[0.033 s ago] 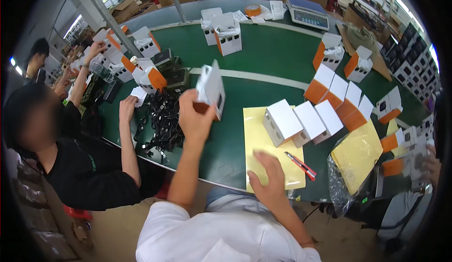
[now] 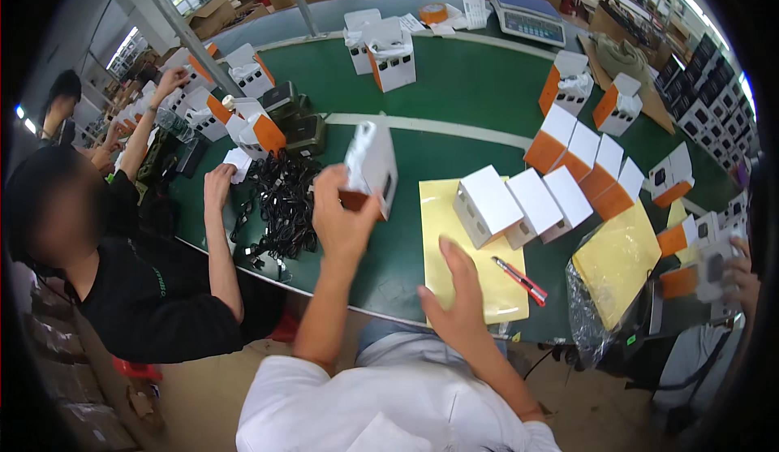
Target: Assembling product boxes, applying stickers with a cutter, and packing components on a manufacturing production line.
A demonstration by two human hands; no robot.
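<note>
While gripped, box [image 2: 376,164] in left hand [image 2: 341,225].

- Smooth green tabletop [image 2: 391,269]: passage between tangled black cables [image 2: 280,200] and flat yellow sheet [image 2: 440,217].
- Hand-held white cardboard box [image 2: 376,166] obstructs farther in.
- Three closed white cartons [image 2: 531,198] block rightward.

Scale [image 2: 529,19] and orange tape roll [image 2: 434,18]

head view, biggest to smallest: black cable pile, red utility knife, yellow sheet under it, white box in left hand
1. Yellow sheet, partly covered
2. Black cable pile
3. White box in left hand
4. Red utility knife
</note>
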